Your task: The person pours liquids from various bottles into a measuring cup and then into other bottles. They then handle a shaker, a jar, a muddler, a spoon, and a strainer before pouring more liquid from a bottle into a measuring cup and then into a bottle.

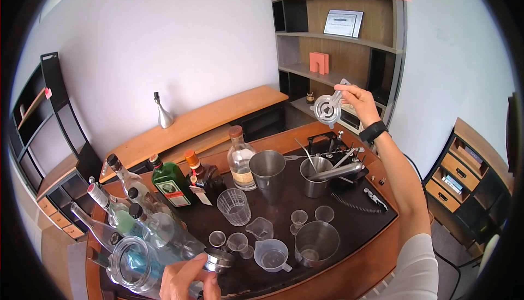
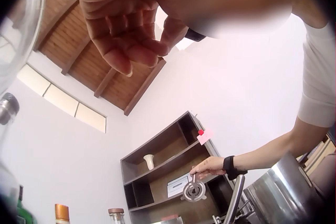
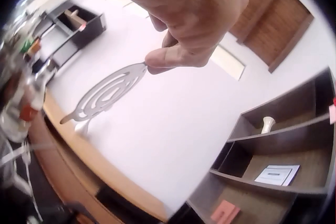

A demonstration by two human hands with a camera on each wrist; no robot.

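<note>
My right hand [image 1: 358, 103] is raised over the far right of the table, pinching a steel cocktail strainer [image 1: 327, 110] by its handle between thumb and fingers. In the right wrist view the strainer's flat slotted plate [image 3: 107, 94] shows nearly edge-on. At the bottom of the head view, my left hand [image 1: 188, 278] holds a small steel jigger [image 1: 218, 260] at its fingertips. From the left wrist view, the fingers of that hand [image 2: 128, 45] are curled toward the thumb, and the jigger is mostly hidden.
Several bottles, among them a green bottle [image 1: 172, 182], crowd the table's left. A shaker tin [image 1: 267, 169], a cut-glass tumbler [image 1: 233, 207], a plastic measuring cup [image 1: 271, 254] and another metal tin [image 1: 316, 245] stand mid-table. A tin of bar tools [image 1: 316, 182] and a corkscrew [image 1: 375, 199] are farther right.
</note>
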